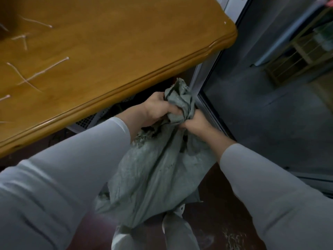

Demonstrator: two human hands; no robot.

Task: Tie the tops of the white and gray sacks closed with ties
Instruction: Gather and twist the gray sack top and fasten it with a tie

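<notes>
A gray sack (158, 177) stands on the dark floor below the table's edge, its top bunched into a neck. My left hand (156, 109) grips the gathered top from the left. My right hand (194, 123) grips the neck just below it from the right. The sack's frayed mouth (180, 92) sticks up above both hands. Several pale string ties (43, 71) lie scattered on the wooden table at the left. No tie is visible on the sack's neck; my hands cover it.
The wooden table (126, 51) fills the upper left, its rounded edge close above the sack. A dark glass door and metal frame (207, 98) run along the right. White pieces (180, 224) lie on the floor under the sack, beside some loose debris (232, 239).
</notes>
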